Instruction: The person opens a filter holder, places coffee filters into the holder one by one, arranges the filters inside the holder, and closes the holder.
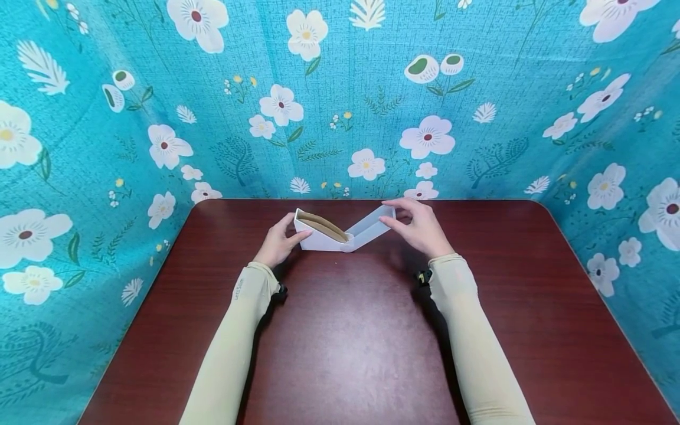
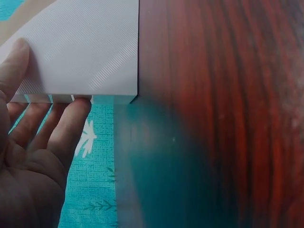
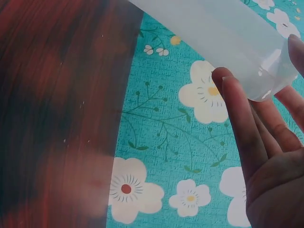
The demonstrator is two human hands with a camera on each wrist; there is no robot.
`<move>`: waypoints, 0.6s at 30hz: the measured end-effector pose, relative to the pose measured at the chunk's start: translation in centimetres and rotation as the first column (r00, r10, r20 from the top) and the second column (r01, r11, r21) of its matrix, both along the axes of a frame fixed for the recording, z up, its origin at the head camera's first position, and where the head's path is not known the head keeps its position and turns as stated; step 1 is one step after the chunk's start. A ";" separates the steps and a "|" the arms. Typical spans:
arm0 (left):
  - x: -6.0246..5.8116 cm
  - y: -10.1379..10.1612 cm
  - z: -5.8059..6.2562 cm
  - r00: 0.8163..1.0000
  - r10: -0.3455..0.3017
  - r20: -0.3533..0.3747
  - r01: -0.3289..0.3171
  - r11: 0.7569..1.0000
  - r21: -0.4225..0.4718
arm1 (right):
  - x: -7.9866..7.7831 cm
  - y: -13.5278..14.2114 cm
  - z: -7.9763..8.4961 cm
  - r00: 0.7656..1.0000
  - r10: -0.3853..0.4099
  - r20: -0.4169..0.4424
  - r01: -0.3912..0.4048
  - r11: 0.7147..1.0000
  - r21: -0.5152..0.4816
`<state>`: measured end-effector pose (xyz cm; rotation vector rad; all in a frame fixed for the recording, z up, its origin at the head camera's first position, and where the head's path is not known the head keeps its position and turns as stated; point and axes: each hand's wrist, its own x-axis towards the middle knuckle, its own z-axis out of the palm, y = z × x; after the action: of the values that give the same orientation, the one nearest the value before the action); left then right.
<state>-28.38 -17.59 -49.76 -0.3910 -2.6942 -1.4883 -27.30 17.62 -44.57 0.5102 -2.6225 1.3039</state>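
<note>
A white box [image 1: 321, 241] with a slanted opening stands near the far side of the table. Inside it, curved brown cardboard-like edges [image 1: 325, 226] show. Its translucent lid [image 1: 370, 226] is swung open to the right, slanting upward from the joint at the box's low end. My left hand [image 1: 278, 241] grips the box's tall left end, thumb on the near face; in the left wrist view its fingers [image 2: 71, 124] reach along the ribbed end. With thumb and fingers, my right hand [image 1: 421, 229] holds the raised end of the lid, close up in the right wrist view.
The dark red wooden table [image 1: 340, 330] has rounded far corners. A turquoise flowered cloth [image 1: 340, 106] hangs behind it and along both sides. A dark device [image 1: 423, 277] shows at the right wrist, another [image 1: 281, 293] at the left.
</note>
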 end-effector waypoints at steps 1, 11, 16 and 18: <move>0.0 0.0 -0.1 1.000 0.000 0.005 0.000 1.000 0.000 | 0.0 -0.2 0.1 1.000 0.002 -0.006 -0.002 1.000 -0.001; -0.1 -0.1 -0.4 1.000 0.007 -0.010 -0.007 1.000 0.001 | -0.4 -2.2 0.8 0.997 0.032 -0.066 -0.031 0.999 0.013; -0.2 0.0 -0.6 1.000 0.011 -0.015 -0.011 1.000 0.000 | -0.5 -2.6 1.1 0.998 0.014 -0.067 -0.012 0.999 0.033; -0.2 0.0 -0.6 1.000 0.015 -0.014 -0.015 1.000 0.004 | -0.6 -2.8 1.2 0.998 0.016 -0.068 -0.013 0.999 0.038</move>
<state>-28.59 -17.62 -50.40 -0.3788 -2.6770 -1.4819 -27.86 14.84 -43.35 0.5706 -2.5966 1.2206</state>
